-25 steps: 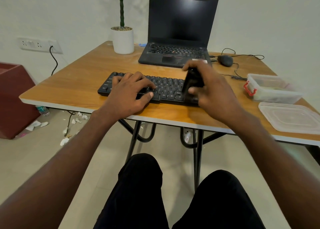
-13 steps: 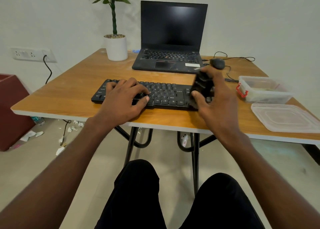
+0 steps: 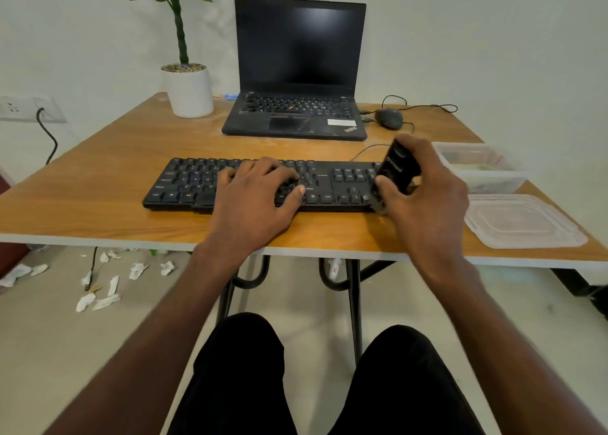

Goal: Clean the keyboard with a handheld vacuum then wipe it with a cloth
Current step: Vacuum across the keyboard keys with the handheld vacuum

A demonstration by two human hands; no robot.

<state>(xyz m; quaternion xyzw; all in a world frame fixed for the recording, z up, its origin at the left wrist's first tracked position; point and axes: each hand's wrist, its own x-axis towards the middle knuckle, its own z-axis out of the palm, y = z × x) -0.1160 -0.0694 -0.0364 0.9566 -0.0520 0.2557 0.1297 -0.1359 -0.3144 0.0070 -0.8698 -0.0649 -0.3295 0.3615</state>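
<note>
A black keyboard [image 3: 187,184] lies across the middle of the wooden table [image 3: 98,178]. My left hand [image 3: 260,194] rests flat on its middle keys, fingers spread. My right hand [image 3: 424,191] grips a small black handheld vacuum [image 3: 396,168], tilted, with its lower end over the keyboard's right end. The vacuum's nozzle is hidden behind my thumb. No cloth is visible.
A black laptop [image 3: 296,72] stands open behind the keyboard, with a wired mouse [image 3: 389,118] to its right and a potted plant [image 3: 189,89] to its left. A clear plastic box [image 3: 480,171] and its lid [image 3: 523,220] sit at the right edge. Paper scraps [image 3: 108,290] litter the floor.
My right hand has carried the vacuum rightward along the keyboard to its right end. My left hand stays on the keys. The camera view has tilted slightly.
</note>
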